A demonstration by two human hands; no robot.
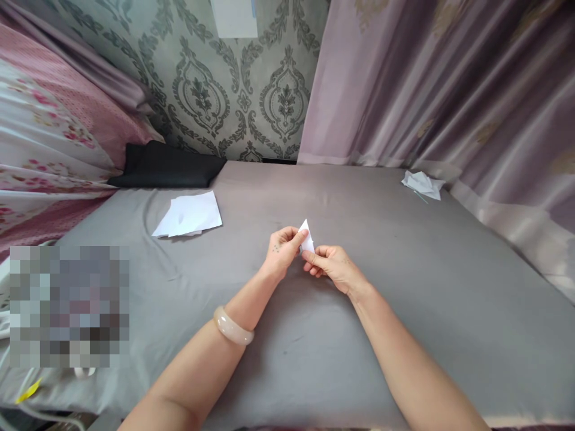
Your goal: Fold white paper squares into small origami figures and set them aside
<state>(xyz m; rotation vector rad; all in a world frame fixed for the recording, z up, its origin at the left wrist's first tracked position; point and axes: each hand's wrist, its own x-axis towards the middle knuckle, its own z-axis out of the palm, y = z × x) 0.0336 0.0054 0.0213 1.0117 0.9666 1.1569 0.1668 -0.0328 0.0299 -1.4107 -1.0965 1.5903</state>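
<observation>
Left hand: pinches white paper, folded I think, part hidden.
Right hand: pinches its near end.
Paper: uneven pull could tear it.

Small paper partly covered by the left hand and right hand; blurred patch at eight o'clock.
What lies behind the blur cannot be told. The top edge cuts a wall sheet near twelve; the bottom cuts the left forearm and right forearm. Toward three, a thin strip is too small to identify.
</observation>
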